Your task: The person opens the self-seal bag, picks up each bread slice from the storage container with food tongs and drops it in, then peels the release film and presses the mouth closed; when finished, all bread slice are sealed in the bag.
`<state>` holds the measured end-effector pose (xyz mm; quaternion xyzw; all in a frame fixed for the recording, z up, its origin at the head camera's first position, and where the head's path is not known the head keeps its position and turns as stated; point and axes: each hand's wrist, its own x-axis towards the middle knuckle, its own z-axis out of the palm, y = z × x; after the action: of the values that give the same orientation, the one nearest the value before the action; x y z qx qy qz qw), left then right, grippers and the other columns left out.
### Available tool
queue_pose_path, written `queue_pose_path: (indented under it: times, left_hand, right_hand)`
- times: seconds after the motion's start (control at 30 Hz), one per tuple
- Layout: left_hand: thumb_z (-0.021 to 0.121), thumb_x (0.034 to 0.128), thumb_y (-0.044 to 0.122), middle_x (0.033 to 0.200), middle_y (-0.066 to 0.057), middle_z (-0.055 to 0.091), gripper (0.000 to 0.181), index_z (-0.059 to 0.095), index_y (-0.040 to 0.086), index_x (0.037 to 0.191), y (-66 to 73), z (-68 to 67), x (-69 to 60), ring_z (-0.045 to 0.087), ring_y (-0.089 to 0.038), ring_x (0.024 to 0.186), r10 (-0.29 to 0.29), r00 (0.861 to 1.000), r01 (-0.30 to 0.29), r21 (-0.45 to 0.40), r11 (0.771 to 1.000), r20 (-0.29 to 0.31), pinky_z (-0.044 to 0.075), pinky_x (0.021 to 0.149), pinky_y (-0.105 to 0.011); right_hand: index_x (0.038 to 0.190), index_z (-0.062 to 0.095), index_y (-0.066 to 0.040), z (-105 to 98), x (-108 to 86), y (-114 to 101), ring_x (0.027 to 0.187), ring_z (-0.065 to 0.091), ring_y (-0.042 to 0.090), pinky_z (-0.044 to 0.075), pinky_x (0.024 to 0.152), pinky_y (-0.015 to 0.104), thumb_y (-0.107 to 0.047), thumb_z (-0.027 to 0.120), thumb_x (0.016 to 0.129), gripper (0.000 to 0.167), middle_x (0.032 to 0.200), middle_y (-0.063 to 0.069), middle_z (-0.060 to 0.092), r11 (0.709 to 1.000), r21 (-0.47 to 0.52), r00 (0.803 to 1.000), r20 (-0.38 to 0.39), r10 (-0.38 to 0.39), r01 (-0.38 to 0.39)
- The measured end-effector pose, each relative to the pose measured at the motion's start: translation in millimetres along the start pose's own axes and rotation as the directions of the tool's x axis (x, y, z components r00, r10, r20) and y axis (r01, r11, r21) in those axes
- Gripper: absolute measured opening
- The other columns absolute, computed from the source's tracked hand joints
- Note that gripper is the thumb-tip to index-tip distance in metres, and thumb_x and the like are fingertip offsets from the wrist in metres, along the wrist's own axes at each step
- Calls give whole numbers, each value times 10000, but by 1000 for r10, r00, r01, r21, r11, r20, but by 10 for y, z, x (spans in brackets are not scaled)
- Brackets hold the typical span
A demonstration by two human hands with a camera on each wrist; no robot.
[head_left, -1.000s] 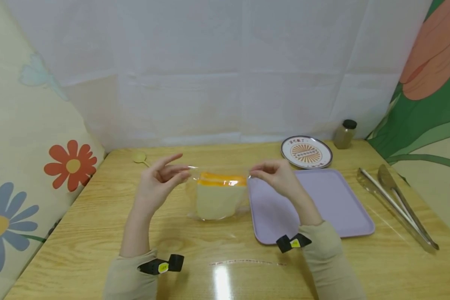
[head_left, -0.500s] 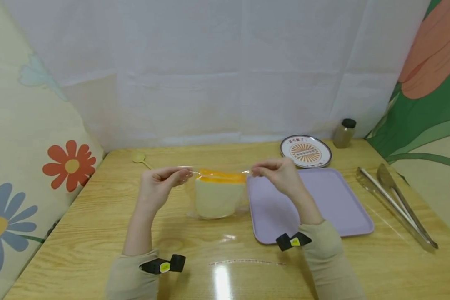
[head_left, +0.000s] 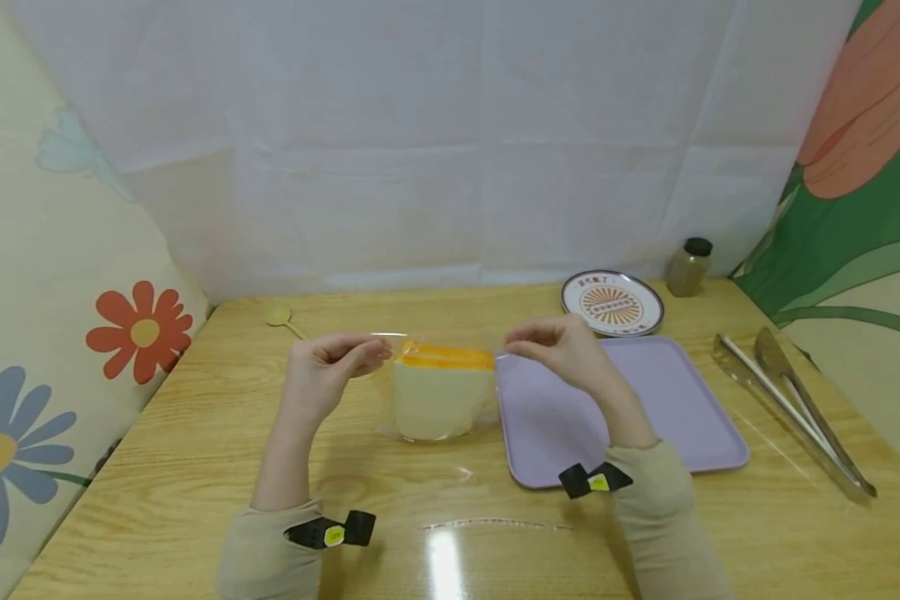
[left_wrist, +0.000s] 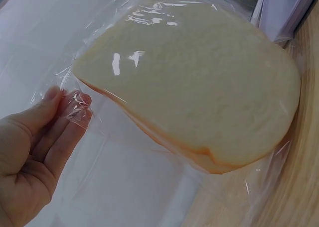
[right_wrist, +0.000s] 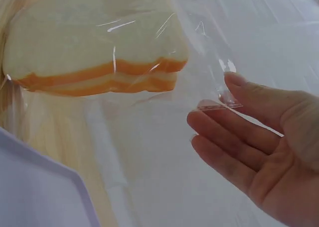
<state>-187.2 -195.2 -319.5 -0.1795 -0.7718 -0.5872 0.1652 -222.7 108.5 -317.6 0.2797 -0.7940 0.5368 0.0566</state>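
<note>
Slices of bread (head_left: 444, 400) with orange crust stand upright inside a clear plastic bag (left_wrist: 79, 110) on the table. My left hand (head_left: 321, 377) pinches the bag's upper left edge between thumb and fingers. At the opposite top corner my right hand (head_left: 562, 354) pinches the film between thumb and forefinger. The right wrist view shows two slices (right_wrist: 99, 80) pressed face to face, with the bag's edge running to my right hand (right_wrist: 254, 142). In the left wrist view the film bunches at the fingertips of my left hand (left_wrist: 40, 147).
Right of the bag lies a purple tray (head_left: 667, 400), with a patterned plate (head_left: 612, 304) behind it. A dark-capped jar (head_left: 690, 267) stands at the back right. Metal tongs (head_left: 795, 408) lie at the right, a gold spoon (head_left: 281, 317) at the back left, and a thin printed strip (head_left: 495, 522) in front.
The left hand's raised fingers have come down to pinch the bag's edge. Both hands have shifted very slightly right over the last half second; the bread stays in about the same place.
</note>
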Motion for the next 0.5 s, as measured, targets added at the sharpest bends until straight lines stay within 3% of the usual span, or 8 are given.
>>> queue_pose_path:
  times: [0.13,0.2,0.27,0.4,0.5]
  left_hand:
    - [623,888,47,804,176,708,205,674,-133,973,2,-4,3,699,-32,758,-22,1000,22,-11,1000,9,587,693,-229]
    - [624,888,53,806,177,708,212,673,-134,975,4,-4,6,700,-32,763,-31,999,31,-14,999,11,588,697,-233]
    - [624,890,60,807,181,707,217,673,-132,977,5,-6,8,699,-29,763,-40,999,40,-11,999,12,587,697,-231]
    - [623,892,64,803,189,704,223,671,-135,979,12,-5,7,698,-26,758,-53,999,53,-9,999,6,587,693,-229]
    - [623,892,65,798,194,703,227,670,-141,977,19,2,10,699,-28,757,-54,999,55,-12,998,1,586,691,-228]
  right_hand:
    - [1117,645,78,-15,56,-151,956,683,312,583,797,288,-34,710,816,328,1057,224,683,998,-64,998,62,-13,17]
    - [1143,645,46,7,138,-293,1001,670,297,571,847,326,-101,715,828,354,1097,191,682,988,-155,993,117,-4,23]
    - [1156,653,2,53,262,-467,1044,656,273,546,905,352,-181,712,842,369,1127,146,682,960,-278,981,194,21,35]
    - [1163,656,-29,209,556,-787,1084,638,236,511,963,343,-275,693,860,392,1156,107,677,880,-460,928,365,68,116]
    - [1084,693,-25,356,744,-939,981,671,184,538,887,265,-271,707,849,341,1073,95,710,837,-510,887,457,65,202]
